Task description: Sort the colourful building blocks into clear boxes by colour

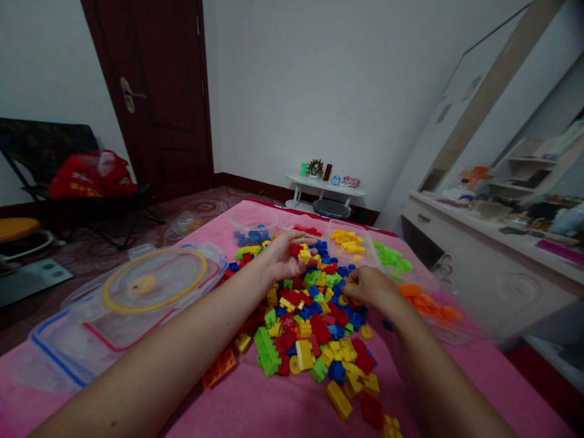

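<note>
Bricks [305,253], red and yellow, sit in the cupped grip of the left hand [283,258], above a mixed pile [319,328] that spreads below both grips. Right of it, the right hand [371,287] curls down at the pile's edge, and I cannot tell whether its grip is closed on a piece; orange blocks [429,304] lie farther right.

Your left forearm [182,337] stretches forward, the left hand [287,258] cupped, palm tilted upward. Your right hand [367,287] angles inward, knuckles up, fingers bent (both forearms bare).
</note>
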Action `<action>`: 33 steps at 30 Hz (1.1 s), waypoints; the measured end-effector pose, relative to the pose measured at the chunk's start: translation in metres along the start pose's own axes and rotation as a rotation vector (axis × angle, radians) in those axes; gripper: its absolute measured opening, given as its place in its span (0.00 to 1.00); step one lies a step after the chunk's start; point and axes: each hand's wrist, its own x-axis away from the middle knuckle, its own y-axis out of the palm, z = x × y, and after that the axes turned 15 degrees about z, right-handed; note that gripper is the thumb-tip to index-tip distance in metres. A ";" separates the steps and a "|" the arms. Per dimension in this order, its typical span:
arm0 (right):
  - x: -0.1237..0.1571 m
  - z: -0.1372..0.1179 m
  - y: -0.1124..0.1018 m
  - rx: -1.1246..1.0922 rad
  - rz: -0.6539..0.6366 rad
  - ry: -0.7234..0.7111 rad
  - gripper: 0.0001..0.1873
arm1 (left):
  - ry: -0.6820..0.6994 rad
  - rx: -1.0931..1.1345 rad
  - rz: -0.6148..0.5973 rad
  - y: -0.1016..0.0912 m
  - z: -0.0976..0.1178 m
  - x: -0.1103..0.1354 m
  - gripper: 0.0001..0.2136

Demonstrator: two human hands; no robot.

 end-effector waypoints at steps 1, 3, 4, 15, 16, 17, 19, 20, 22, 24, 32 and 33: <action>0.000 -0.002 -0.003 -0.002 0.000 0.019 0.08 | 0.005 -0.028 0.011 0.001 -0.001 0.000 0.13; 0.000 -0.005 -0.013 -0.052 0.043 0.051 0.09 | 0.016 -0.105 0.031 0.002 -0.004 0.001 0.15; 0.000 -0.008 -0.018 -0.098 0.101 0.058 0.10 | 0.020 -0.150 0.037 0.003 -0.005 0.002 0.16; 0.012 -0.047 -0.036 -1.107 0.310 0.098 0.17 | 0.022 -0.283 -0.037 0.017 -0.025 0.007 0.16; 0.011 -0.047 -0.035 -1.142 0.314 0.121 0.17 | 0.045 -0.281 -0.030 0.017 -0.025 0.007 0.15; 0.011 -0.047 -0.034 -1.176 0.319 0.147 0.17 | 0.050 -0.283 -0.029 0.017 -0.025 0.007 0.15; 0.010 -0.046 -0.032 -1.237 0.317 0.190 0.18 | 0.017 -0.289 -0.027 0.016 -0.025 0.007 0.17; 0.010 -0.046 -0.031 -1.254 0.307 0.193 0.18 | -0.008 -0.291 -0.031 0.016 -0.025 0.007 0.19; 0.010 -0.047 -0.030 -1.236 0.288 0.149 0.17 | -0.021 -0.282 -0.029 0.016 -0.026 0.007 0.20; 0.011 -0.049 -0.030 -1.149 0.293 0.089 0.16 | 0.010 -0.243 0.014 0.018 -0.026 0.008 0.19; 0.028 -0.073 -0.034 -0.605 0.569 -0.182 0.08 | 0.108 0.098 0.054 0.019 -0.027 -0.005 0.04; 0.031 -0.076 -0.033 -0.511 0.574 -0.211 0.07 | 0.102 0.117 0.020 0.018 -0.027 -0.007 0.04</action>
